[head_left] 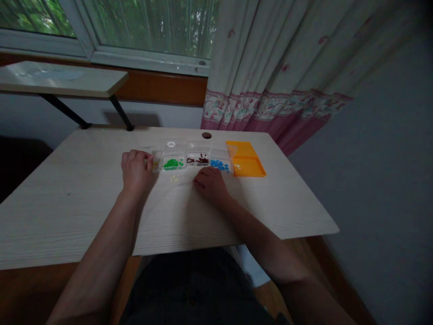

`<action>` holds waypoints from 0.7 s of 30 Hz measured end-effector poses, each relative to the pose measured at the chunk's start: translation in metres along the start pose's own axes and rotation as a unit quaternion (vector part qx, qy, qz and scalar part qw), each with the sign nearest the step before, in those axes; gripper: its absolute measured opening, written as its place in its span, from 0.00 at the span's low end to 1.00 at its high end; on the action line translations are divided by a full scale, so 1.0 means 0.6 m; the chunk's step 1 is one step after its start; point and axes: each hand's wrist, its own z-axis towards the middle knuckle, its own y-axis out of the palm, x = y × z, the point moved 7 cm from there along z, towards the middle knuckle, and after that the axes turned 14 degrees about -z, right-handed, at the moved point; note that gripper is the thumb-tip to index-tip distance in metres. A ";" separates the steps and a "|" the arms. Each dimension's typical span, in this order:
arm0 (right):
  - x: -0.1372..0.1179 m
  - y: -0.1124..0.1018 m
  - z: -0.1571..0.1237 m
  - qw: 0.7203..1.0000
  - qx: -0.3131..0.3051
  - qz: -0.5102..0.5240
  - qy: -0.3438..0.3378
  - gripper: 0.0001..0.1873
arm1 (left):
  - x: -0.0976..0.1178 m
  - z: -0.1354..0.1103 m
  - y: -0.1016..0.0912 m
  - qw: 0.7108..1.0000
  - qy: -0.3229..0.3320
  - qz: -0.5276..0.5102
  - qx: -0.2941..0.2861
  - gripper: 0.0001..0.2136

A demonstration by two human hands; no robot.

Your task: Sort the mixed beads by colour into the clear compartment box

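Observation:
My left hand (136,169) is at the leftmost clear plastic box (156,161), its fingers curled over that end and covering part of it. What its fingertips hold, if anything, is hidden. My right hand (212,184) rests low over the table, fingers bent and drawn together, just in front of the boxes; its fingertips are too dark to make out. Beside the left box stand open clear boxes with small green pieces (173,164), dark brown pieces (202,159) and blue pieces (219,165). A few pale yellow pieces (174,179) lie loose on the table between my hands.
An orange tray (250,167) with a few pale pieces (237,167) stands at the right end of the row. The light wood table (162,221) has a round hole (206,135) near its back edge. A raised shelf (67,80) stands back left; a curtain (243,90) hangs behind.

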 end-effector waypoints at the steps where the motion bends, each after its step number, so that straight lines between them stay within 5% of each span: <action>1: 0.016 -0.005 0.001 1.000 0.017 0.000 0.019 0.06 | -0.006 0.001 -0.001 1.000 -0.006 0.005 0.001 0.13; 7: 0.174 -0.056 -0.025 0.959 0.131 -0.044 0.248 0.11 | -0.035 0.003 0.003 0.999 -0.032 0.028 -0.009 0.14; 11: 0.255 -0.070 -0.064 0.912 0.107 -0.067 0.390 0.14 | -0.039 0.002 0.005 0.999 -0.034 0.034 -0.009 0.13; 17: 0.280 -0.048 -0.085 0.898 0.026 -0.080 0.433 0.14 | -0.046 0.001 0.015 0.999 -0.014 0.019 -0.033 0.14; 21: 0.280 -0.045 -0.083 0.900 0.041 -0.076 0.428 0.15 | -0.048 0.000 0.017 0.999 -0.012 0.028 -0.036 0.16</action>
